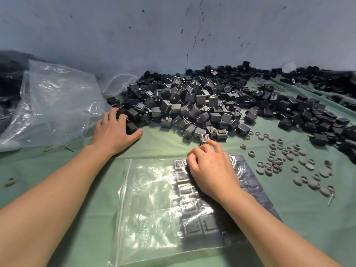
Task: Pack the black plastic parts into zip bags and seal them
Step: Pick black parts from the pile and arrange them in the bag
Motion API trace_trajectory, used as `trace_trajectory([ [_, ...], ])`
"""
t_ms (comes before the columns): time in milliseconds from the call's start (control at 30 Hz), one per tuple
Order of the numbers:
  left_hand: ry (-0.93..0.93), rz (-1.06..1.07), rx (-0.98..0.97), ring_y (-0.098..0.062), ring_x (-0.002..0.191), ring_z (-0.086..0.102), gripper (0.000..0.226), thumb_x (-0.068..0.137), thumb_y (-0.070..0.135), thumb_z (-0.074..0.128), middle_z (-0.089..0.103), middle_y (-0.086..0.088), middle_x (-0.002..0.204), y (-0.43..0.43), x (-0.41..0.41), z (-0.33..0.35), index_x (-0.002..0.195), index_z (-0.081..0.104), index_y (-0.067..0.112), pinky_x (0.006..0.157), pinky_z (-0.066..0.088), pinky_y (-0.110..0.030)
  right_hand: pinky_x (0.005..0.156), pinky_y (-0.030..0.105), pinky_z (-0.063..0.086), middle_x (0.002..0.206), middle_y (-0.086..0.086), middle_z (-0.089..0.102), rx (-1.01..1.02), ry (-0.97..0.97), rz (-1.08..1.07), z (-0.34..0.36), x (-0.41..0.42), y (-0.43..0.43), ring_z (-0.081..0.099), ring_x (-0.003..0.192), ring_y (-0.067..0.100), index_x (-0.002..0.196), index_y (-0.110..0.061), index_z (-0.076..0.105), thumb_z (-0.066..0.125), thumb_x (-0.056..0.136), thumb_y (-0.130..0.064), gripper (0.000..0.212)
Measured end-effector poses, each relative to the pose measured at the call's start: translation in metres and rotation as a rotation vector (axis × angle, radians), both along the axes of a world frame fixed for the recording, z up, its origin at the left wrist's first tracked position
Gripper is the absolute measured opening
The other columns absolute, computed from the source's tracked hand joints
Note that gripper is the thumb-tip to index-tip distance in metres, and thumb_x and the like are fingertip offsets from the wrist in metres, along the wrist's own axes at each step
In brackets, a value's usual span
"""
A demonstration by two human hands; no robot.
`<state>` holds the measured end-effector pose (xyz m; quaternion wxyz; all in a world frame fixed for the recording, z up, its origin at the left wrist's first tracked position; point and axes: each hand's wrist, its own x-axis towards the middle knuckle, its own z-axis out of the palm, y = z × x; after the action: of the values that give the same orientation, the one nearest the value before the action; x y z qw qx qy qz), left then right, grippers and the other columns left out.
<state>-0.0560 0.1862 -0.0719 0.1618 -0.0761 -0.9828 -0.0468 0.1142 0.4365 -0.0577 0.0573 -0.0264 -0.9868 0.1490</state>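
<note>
Left hand (pixel 115 130) curls round a boxy black part (pixel 132 127) at the heap's (pixel 192 101) edge. Right hand (pixel 211 167), resting on the glossy, half-filled zip bag (pixel 152 199), pinches a pronged part (pixel 203 139). Bare green cloth (pixel 161 148) lies open between the forearms.

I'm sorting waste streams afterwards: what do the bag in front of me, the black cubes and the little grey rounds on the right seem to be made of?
The zip bag: thin clear plastic film, glossy; it crinkles and throws glare. The black parts: moulded hard plastic, satin-matte, sharp edges; some carry shiny prongs, probably metal. The grey rounds: dull, matte, possibly rubber or soft plastic.
</note>
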Motion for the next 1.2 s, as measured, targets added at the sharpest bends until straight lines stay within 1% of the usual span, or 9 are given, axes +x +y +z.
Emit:
trace_trajectory([
  [133,0.017,-0.016,-0.042,-0.037,0.138,0.03,0.08,0.083,0.076,0.047,0.032,-0.016,0.153,0.001,0.006,0.003,0.135,0.05,0.016,0.107,0.034,-0.056,0.111,0.043,0.028,0.135,-0.002,0.055,0.01,0.002,0.001,-0.001,0.0,0.0,0.02,0.145,0.019,0.118,-0.026,0.061,0.025,0.101,-0.038,0.042],
  [300,0.049,-0.172,-0.034,-0.033,0.135,0.035,0.08,0.08,0.075,0.052,0.033,-0.01,0.15,0.002,0.012,0.003,0.135,0.052,0.018,0.106,0.037,-0.056,0.111,0.044,0.028,0.134,-0.002,0.055,0.006,0.004,0.003,-0.001,0.0,0.0,0.02,0.145,0.019,0.117,-0.026,0.062,0.025,0.101,-0.038,0.042],
  [433,-0.095,-0.116,0.137,-0.03,0.145,0.02,0.078,0.077,0.079,0.053,0.025,-0.009,0.156,-0.003,0.009,0.001,0.137,0.045,0.029,0.112,0.031,-0.06,0.111,0.044,0.028,0.134,-0.002,0.056,0.0,0.01,0.007,-0.002,0.0,0.0,0.02,0.145,0.019,0.117,-0.026,0.062,0.024,0.101,-0.039,0.043],
  [533,-0.172,-0.087,0.175,-0.026,0.149,0.011,0.082,0.075,0.083,0.053,0.02,-0.008,0.159,-0.004,0.004,0.002,0.14,0.039,0.033,0.113,0.028,-0.062,0.111,0.044,0.028,0.134,-0.002,0.055,0.003,0.009,0.007,-0.002,0.0,0.0,0.02,0.145,0.019,0.117,-0.026,0.061,0.024,0.101,-0.039,0.043],
  [767,-0.11,-0.121,0.089,-0.031,0.138,0.028,0.083,0.076,0.082,0.051,0.035,-0.011,0.146,0.014,0.0,0.007,0.141,0.039,0.032,0.108,0.034,-0.056,0.111,0.043,0.028,0.135,-0.002,0.055,-0.004,0.007,0.01,-0.001,0.0,0.0,0.019,0.145,0.019,0.118,-0.026,0.061,0.024,0.101,-0.038,0.043],
  [867,-0.181,-0.045,0.136,-0.033,0.14,0.025,0.08,0.078,0.081,0.049,0.036,-0.012,0.147,0.025,-0.003,0.009,0.141,0.04,0.033,0.108,0.032,-0.058,0.111,0.044,0.028,0.135,-0.001,0.055,-0.004,0.004,0.009,-0.001,0.0,0.0,0.02,0.145,0.02,0.118,-0.025,0.061,0.024,0.101,-0.038,0.043],
  [967,-0.213,0.05,0.145,-0.036,0.137,0.026,0.074,0.081,0.074,0.049,0.037,-0.015,0.146,0.042,-0.003,0.01,0.138,0.042,0.029,0.105,0.031,-0.058,0.112,0.044,0.027,0.136,-0.001,0.055,-0.002,0.0,0.01,-0.001,0.0,0.0,0.019,0.146,0.02,0.119,-0.025,0.061,0.024,0.101,-0.038,0.044],
  [1100,-0.078,0.069,0.139,-0.036,0.13,0.035,0.053,0.085,0.061,0.051,0.047,-0.016,0.136,0.049,0.004,0.005,0.126,0.051,0.027,0.1,0.038,-0.053,0.111,0.043,0.028,0.134,-0.002,0.056,-0.009,0.007,0.012,-0.001,0.001,0.0,0.02,0.145,0.019,0.117,-0.025,0.062,0.024,0.101,-0.038,0.043],
  [1200,-0.049,0.04,0.125,-0.036,0.127,0.038,0.05,0.089,0.059,0.052,0.049,-0.016,0.133,0.046,0.006,0.004,0.127,0.051,0.026,0.098,0.041,-0.051,0.111,0.043,0.028,0.134,-0.002,0.056,-0.009,0.009,0.014,-0.002,0.0,0.0,0.021,0.145,0.019,0.117,-0.025,0.062,0.024,0.101,-0.038,0.043],
])
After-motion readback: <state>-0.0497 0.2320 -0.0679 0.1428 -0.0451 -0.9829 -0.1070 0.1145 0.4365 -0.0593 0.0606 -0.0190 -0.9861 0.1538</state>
